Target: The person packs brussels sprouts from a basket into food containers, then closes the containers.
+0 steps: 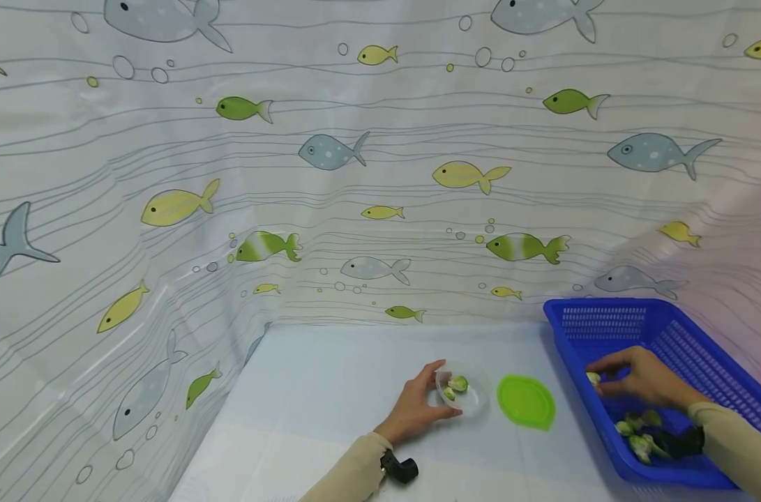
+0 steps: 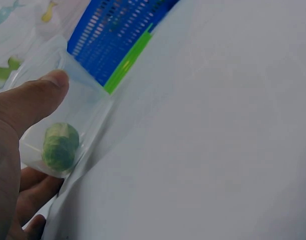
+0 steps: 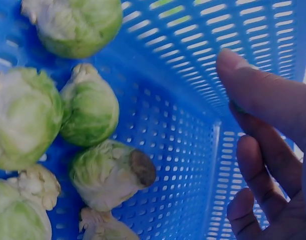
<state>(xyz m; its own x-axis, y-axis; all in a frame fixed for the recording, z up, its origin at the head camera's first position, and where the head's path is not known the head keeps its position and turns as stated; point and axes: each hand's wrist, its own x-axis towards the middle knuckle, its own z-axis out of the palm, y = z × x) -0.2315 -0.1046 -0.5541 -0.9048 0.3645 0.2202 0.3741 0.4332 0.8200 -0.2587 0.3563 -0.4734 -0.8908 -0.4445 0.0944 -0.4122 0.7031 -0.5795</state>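
Note:
My left hand (image 1: 413, 406) grips a clear plastic container (image 1: 474, 399) by its side, thumb and fingers spread around it. Inside it lie Brussels sprouts (image 1: 458, 383), and one shows green through the wall (image 2: 61, 146) in the left wrist view. Over the blue basket (image 1: 571, 362), my right hand (image 1: 644, 376) pinches a pale Brussels sprout (image 1: 593, 378) between thumb and fingertips. The right wrist view mostly hides that sprout behind the thumb (image 3: 263, 85). Several more sprouts (image 3: 90, 107) lie on the basket's perforated floor, below and beside the right hand.
A bright green lid (image 1: 526, 401) lies flat on the white table between the container and the basket. The basket's tall wall (image 1: 596, 446) borders the table's right side. A fish-patterned sheet (image 1: 380, 240) rises behind and to the left.

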